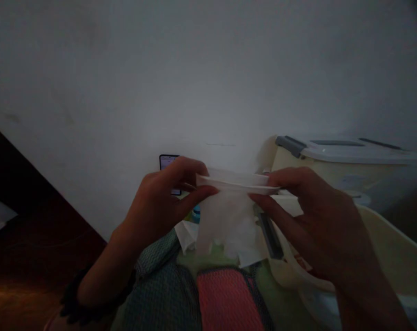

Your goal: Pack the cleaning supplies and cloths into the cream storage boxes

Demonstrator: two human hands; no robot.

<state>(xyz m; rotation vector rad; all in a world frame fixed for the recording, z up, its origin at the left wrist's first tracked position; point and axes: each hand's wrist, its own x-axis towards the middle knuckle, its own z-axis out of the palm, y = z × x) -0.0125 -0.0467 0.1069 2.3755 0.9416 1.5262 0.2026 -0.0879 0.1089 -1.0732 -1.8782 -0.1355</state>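
Observation:
A white sheet of tissue or thin paper (229, 216) hangs between both hands in the dim middle of the view. My left hand (160, 202) pinches its folded upper edge at the left end, thumb under and fingers over. My right hand (308, 216) pinches the same edge at the right end. The sheet's lower part droops loosely over more white paper (187, 235) and a green, teal and pink cloth (225, 299) below. A dark beaded band (73, 305) sits on my left wrist.
A phone (167, 162) with a lit screen leans against the pale wall behind my left hand. A cream plastic bin with a grey-trimmed lid (346, 151) stands at the right. A cream tub rim (394, 248) lies under my right hand. Dark wooden floor (29, 257) at left.

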